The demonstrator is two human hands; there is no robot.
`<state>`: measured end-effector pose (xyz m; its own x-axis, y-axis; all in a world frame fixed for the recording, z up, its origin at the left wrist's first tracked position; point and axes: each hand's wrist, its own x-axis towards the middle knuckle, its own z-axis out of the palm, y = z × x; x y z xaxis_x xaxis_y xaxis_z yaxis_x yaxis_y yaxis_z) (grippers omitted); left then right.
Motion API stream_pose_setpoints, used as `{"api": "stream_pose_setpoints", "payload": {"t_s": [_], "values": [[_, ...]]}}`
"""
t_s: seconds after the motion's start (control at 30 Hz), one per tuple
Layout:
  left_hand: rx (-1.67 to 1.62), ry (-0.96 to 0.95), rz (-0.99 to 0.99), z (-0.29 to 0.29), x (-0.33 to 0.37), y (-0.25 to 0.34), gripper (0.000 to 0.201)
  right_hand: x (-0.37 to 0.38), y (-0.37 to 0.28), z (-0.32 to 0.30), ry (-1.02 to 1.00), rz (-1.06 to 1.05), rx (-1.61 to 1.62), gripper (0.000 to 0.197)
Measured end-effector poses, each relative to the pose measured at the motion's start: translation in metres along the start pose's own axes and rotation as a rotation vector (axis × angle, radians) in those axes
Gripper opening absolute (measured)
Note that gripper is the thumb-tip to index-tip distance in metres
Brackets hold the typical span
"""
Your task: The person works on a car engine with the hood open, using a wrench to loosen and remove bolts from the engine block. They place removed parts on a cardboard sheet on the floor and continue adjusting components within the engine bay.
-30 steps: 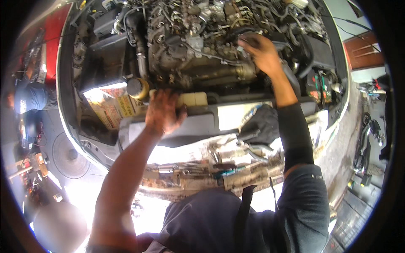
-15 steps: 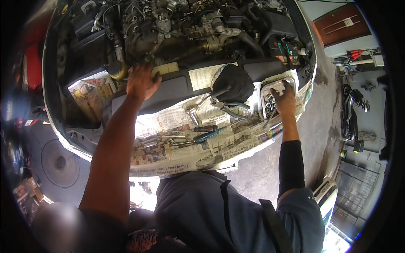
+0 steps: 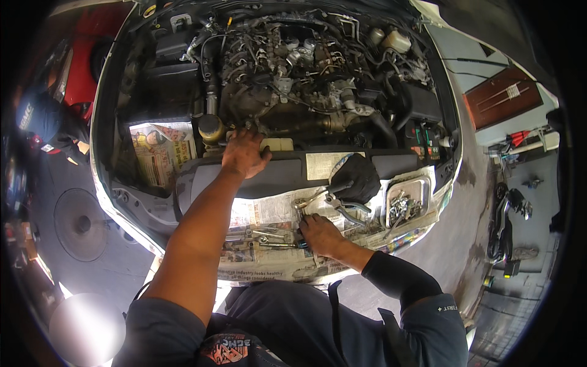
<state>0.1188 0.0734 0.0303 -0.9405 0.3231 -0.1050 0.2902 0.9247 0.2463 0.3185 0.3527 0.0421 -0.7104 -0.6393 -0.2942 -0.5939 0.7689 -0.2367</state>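
Note:
My left hand [image 3: 246, 153] lies on the black front panel [image 3: 278, 169] of a car's engine bay, thumb apart, fingers over its far edge beside a yellowed plastic tank [image 3: 277, 144]. Lower down, my right hand [image 3: 322, 235] is on the tools spread over newspaper [image 3: 260, 209], its fingers curled. A bit of a teal screwdriver handle [image 3: 302, 244] shows under it; what the fingers grip, if anything, is hidden. A chrome wrench-like tool [image 3: 299, 210] lies just beyond the fingertips. Several wrenches and sockets [image 3: 269, 238] lie to the left, and pliers [image 3: 347, 211] to the right.
A tray [image 3: 387, 205] of loose bolts and metal parts stands at the right on the newspaper. Black cloth [image 3: 359, 178] is bunched beside the pliers. Beyond the panel is the exposed engine [image 3: 287, 85], with a battery [image 3: 422, 139] at its right. Concrete floor lies on both sides.
My right hand has left the tray and come left to the tools on the newspaper. My left hand stays at the panel. The view has tipped up, showing more engine.

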Motion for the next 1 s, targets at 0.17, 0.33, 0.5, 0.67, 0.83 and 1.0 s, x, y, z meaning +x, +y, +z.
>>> {"api": "stream_pose_setpoints", "payload": {"t_s": [0.17,0.33,0.5,0.67,0.83,1.0], "values": [[-0.055,-0.007,-0.019,0.002,0.001,-0.003,0.064,0.003,0.012,-0.068,-0.070,0.062,0.292,0.034],[-0.054,0.079,0.002,0.008,0.000,-0.004,0.057,0.077,0.097,-0.171,0.543,-0.249,-0.033,0.035],[-0.097,0.089,0.010,0.005,0.000,-0.006,0.055,0.212,0.198,-0.249,0.362,0.371,-0.012,0.053],[-0.095,0.072,0.020,0.001,0.000,-0.006,0.055,0.319,0.256,-0.256,0.081,0.344,-0.170,0.043],[-0.146,0.097,0.027,0.005,0.003,-0.007,0.056,0.379,0.278,-0.239,0.021,0.345,-0.233,0.044],[-0.096,0.059,0.003,0.009,0.004,-0.006,0.057,0.397,0.282,-0.230,0.050,0.378,-0.234,0.045]]}}
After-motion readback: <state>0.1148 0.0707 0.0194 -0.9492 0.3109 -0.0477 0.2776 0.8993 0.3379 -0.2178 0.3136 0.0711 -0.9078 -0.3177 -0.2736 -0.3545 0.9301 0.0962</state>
